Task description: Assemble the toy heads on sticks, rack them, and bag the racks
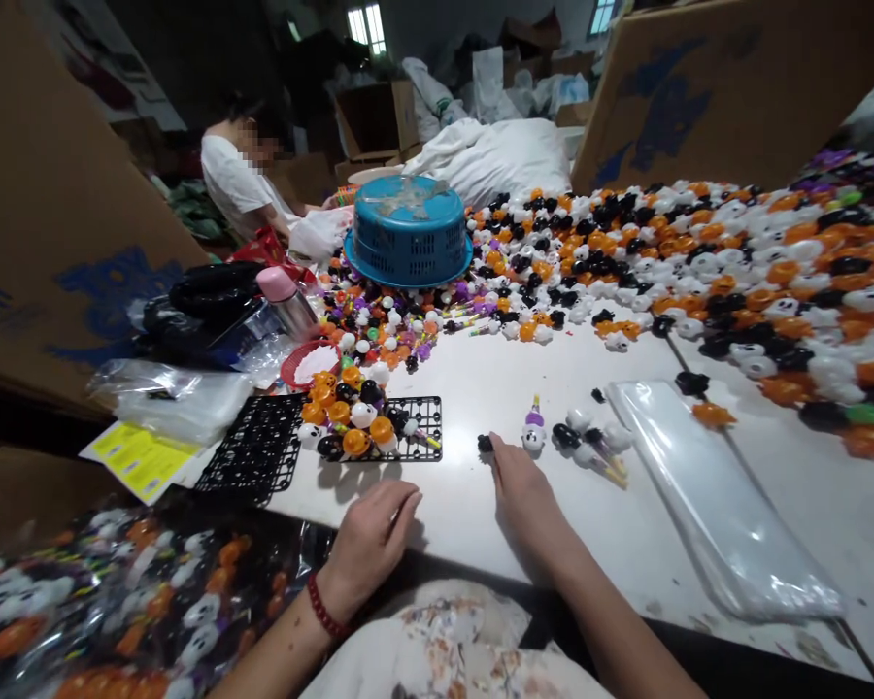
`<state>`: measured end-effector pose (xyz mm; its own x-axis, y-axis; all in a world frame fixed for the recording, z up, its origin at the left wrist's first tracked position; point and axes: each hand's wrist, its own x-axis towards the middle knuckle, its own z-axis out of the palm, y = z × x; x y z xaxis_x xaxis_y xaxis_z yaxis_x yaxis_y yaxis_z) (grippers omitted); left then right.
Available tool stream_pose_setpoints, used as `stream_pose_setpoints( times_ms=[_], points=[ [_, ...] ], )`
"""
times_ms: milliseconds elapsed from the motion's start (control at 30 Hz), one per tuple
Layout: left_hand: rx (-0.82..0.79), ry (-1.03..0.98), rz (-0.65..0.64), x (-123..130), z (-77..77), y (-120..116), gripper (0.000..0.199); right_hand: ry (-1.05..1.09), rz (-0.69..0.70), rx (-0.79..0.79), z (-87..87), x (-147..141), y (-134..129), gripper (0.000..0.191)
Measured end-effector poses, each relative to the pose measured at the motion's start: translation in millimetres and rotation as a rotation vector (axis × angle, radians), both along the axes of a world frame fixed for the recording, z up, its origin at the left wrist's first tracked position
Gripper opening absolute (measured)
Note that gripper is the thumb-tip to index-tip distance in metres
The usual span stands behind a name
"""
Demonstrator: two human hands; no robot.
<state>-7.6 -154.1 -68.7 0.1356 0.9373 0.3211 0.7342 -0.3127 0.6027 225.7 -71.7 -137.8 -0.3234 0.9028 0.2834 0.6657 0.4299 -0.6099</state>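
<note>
My right hand reaches over the white table, its fingertips pinched on a small black piece. Near the table's front edge, my left hand is curled closed; whether anything is inside cannot be seen. Beyond it, orange, black and white figure toppers stand in a black grid rack. Just right of my right hand lies a white ghost-like figure with a purple and yellow stick. Further right is a small cluster of black and white figures on yellow sticks.
Clear plastic bags lie at the right. A big pile of figures covers the back right. Behind stands an upturned blue basket. A pink-capped bottle and a red dish are at left. A person sits back left.
</note>
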Motion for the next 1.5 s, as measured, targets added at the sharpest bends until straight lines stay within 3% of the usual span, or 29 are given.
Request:
stream_pose_setpoints(
  times_ms=[167,233,333,433,567,733,967,1233,1367,1500],
  points=[
    [0.381,0.148,0.160,-34.0,28.0,8.0,0.029,-0.214,-0.092,0.140,4.2,-8.9,14.5,0.053],
    [0.425,0.219,0.178,-45.3,39.0,17.2,0.036,-0.233,-0.105,0.196,12.6,-20.4,21.9,0.043],
    [0.383,0.313,0.105,-54.7,48.8,33.2,0.049,-0.215,0.025,0.172,24.9,-49.1,33.7,0.027],
    [0.286,0.427,-0.025,-56.1,48.5,48.2,0.055,-0.212,0.123,0.104,28.0,-81.4,43.7,0.015],
    [0.210,0.488,-0.090,-59.7,38.5,59.5,0.039,-0.251,0.139,0.048,23.3,-102.8,49.5,0.014],
    [0.181,0.421,-0.134,-75.4,33.3,61.0,0.036,-0.131,0.135,-0.117,30.8,-91.4,48.4,0.012],
    [0.131,0.297,-0.257,-81.4,46.8,61.1,0.037,0.280,0.172,-0.268,62.7,-86.8,54.9,0.006],
    [0.167,0.274,-0.266,-79.4,51.0,62.5,0.030,0.283,0.341,-0.356,82.1,-113.8,74.3,0.008],
    [0.171,0.276,-0.269,-80.1,48.6,62.3,0.031,0.215,0.457,-0.278,85.6,-125.9,81.3,0.008],
    [0.151,0.280,-0.210,-79.7,47.5,61.2,0.028,0.161,0.533,-0.245,90.3,-132.3,81.6,0.025]
  ],
)
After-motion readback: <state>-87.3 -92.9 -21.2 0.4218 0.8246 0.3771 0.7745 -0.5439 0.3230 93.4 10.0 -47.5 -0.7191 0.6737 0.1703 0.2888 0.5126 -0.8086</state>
